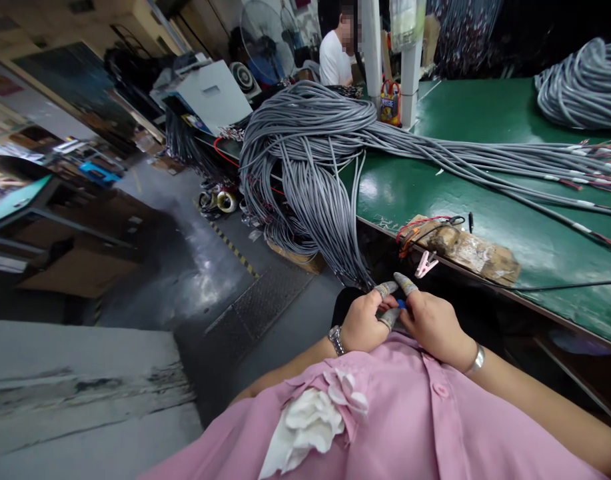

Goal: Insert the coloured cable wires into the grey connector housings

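Note:
Close to my chest, my left hand (366, 321) and my right hand (434, 325) meet with bent fingers, both closed. Greyish coverings wrap several fingertips. A small blue thing (401, 304) shows between the hands, at my right hand's fingers; its kind is too hidden to tell. Whatever my left fingers pinch is out of sight. Just beyond the hands, a pink clip (426, 265) hangs at the table edge beside a worn wooden block (490, 260) with red and black wires.
Grey cables (315, 113) lie in a big bundle across the green table (465, 193) and droop over its left edge. Another cable coil (585, 83) sits at the far right. A person (334, 57) is behind the table, near a fan (266, 40). Floor runs along the left.

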A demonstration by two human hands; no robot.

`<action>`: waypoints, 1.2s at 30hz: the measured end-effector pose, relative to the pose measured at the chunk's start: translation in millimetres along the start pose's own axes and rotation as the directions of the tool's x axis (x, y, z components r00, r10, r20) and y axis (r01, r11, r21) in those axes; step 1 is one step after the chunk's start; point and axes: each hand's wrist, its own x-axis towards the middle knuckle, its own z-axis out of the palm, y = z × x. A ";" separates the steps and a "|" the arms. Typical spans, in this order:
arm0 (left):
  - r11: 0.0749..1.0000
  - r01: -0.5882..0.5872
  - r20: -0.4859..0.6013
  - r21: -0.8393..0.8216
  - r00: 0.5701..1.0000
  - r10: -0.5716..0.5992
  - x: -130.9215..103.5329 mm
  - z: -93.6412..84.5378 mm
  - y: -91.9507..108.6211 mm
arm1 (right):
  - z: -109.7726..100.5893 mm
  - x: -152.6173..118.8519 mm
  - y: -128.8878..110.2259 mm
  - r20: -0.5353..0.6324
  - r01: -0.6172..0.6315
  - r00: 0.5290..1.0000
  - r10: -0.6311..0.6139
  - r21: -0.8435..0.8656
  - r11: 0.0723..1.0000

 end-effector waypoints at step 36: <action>0.952 -0.300 0.381 -0.066 0.874 0.301 10.6 -45.3 16.2 | -24.1 -2.6 -3.6 0.503 -0.522 0.850 -0.159 0.845 -0.115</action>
